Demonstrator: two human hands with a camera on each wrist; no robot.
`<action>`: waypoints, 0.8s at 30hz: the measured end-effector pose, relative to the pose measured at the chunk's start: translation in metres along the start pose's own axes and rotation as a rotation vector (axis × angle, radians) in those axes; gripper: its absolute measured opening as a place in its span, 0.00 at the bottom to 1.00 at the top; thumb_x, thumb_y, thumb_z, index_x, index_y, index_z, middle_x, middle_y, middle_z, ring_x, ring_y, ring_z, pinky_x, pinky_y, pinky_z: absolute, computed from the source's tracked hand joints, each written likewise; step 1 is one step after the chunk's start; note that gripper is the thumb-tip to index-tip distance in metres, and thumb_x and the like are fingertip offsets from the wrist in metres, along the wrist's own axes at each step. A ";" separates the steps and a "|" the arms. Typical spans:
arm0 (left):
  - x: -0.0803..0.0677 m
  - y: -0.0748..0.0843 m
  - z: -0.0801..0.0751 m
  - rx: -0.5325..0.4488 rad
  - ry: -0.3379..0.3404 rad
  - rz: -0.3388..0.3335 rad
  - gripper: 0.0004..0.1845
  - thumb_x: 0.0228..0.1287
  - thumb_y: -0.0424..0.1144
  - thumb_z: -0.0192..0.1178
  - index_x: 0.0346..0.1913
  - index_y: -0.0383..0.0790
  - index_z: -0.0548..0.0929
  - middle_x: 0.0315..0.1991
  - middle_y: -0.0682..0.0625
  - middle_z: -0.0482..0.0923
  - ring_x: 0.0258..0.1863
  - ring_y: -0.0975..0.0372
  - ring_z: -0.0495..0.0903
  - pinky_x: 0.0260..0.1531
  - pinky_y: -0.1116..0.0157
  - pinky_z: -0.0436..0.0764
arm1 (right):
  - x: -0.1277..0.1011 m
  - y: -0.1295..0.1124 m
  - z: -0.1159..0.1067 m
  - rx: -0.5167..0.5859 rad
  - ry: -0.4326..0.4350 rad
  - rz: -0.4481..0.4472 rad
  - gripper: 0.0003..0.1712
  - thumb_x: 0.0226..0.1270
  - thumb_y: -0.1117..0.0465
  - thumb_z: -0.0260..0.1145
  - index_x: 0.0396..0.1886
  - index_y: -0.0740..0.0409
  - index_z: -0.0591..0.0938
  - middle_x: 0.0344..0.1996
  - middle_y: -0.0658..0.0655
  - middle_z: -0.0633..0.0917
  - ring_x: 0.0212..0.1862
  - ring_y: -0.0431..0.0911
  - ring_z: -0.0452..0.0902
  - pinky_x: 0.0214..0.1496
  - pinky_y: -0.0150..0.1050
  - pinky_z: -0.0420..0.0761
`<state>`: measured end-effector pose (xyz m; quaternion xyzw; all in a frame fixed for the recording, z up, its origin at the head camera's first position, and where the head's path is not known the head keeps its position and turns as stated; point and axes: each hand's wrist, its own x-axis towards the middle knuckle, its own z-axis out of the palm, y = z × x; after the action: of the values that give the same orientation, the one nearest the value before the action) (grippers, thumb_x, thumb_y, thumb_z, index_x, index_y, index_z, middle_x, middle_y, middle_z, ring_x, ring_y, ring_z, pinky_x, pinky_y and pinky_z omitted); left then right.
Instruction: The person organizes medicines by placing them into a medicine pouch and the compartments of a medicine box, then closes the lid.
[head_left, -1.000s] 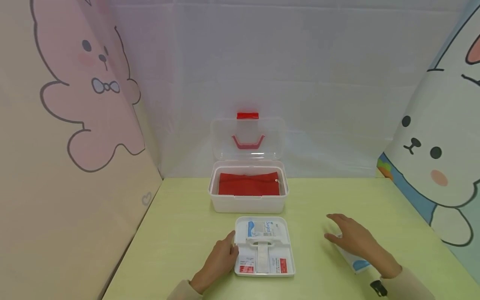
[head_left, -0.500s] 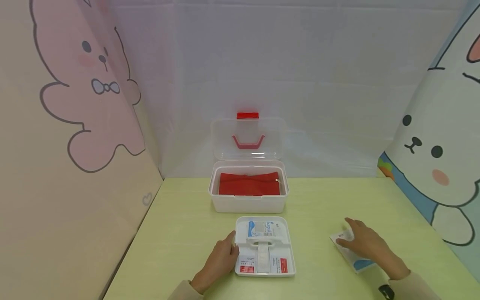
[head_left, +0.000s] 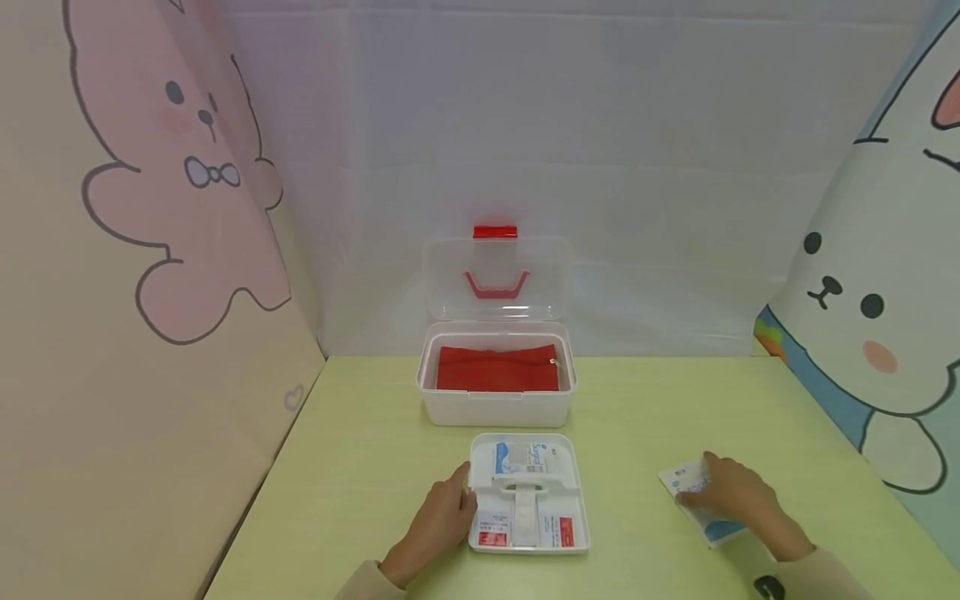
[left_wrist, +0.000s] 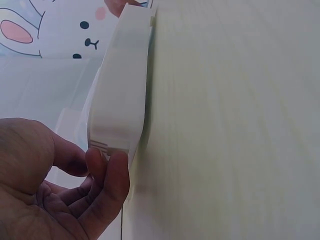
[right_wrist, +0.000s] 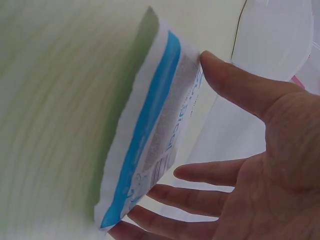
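A white plastic tray (head_left: 581, 500) with a raised central grip lies near the table's front. It holds a blue-and-white packet, a pale strip and two red-and-white packets. My left hand (head_left: 437, 521) is at its left side, and in the left wrist view the fingertips (left_wrist: 112, 167) hold the tray's edge (left_wrist: 117, 90). To the right, my right hand (head_left: 738, 497) grips a white packet (head_left: 693, 479) with a blue band. In the right wrist view, the thumb is on one edge of this packet (right_wrist: 172, 115), the fingers along the opposite edge. Its underside is hidden.
Behind the tray stands a white box (head_left: 495, 408) with its clear lid (head_left: 551, 279) raised. A red zippered pouch (head_left: 495, 371) lies inside it. Cartoon-printed sheets (head_left: 210, 275) and a pale backdrop surround the yellow-green table (head_left: 367, 433).
My right hand has moved right and down onto the packet, and its fingers have drawn in around it. The left hand and the tray have stayed in place.
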<state>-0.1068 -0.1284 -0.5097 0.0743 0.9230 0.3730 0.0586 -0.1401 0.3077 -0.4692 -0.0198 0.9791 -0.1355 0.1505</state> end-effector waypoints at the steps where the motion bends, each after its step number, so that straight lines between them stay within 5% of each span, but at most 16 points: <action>1: 0.000 0.000 0.000 0.000 -0.002 0.002 0.28 0.70 0.36 0.52 0.70 0.26 0.64 0.15 0.58 0.66 0.14 0.70 0.65 0.14 0.70 0.66 | 0.000 0.000 0.001 0.001 0.002 -0.003 0.62 0.49 0.33 0.73 0.60 0.85 0.66 0.45 0.78 0.79 0.36 0.54 0.76 0.37 0.53 0.78; 13: 0.001 -0.004 0.001 -0.013 -0.007 0.014 0.29 0.70 0.36 0.51 0.70 0.25 0.64 0.16 0.58 0.67 0.14 0.70 0.66 0.14 0.71 0.66 | -0.003 -0.004 0.005 -0.004 0.045 0.016 0.58 0.48 0.36 0.75 0.60 0.81 0.68 0.42 0.75 0.77 0.31 0.53 0.72 0.28 0.44 0.74; 24: 0.001 -0.001 -0.002 -0.006 -0.015 0.011 0.28 0.70 0.36 0.51 0.70 0.25 0.64 0.15 0.58 0.67 0.14 0.71 0.66 0.13 0.71 0.66 | 0.001 0.002 0.011 0.039 0.091 0.028 0.62 0.45 0.35 0.76 0.57 0.86 0.64 0.38 0.78 0.74 0.34 0.57 0.72 0.35 0.52 0.76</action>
<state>-0.1081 -0.1299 -0.5087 0.0819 0.9210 0.3756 0.0635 -0.1375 0.3068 -0.4805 0.0031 0.9823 -0.1531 0.1079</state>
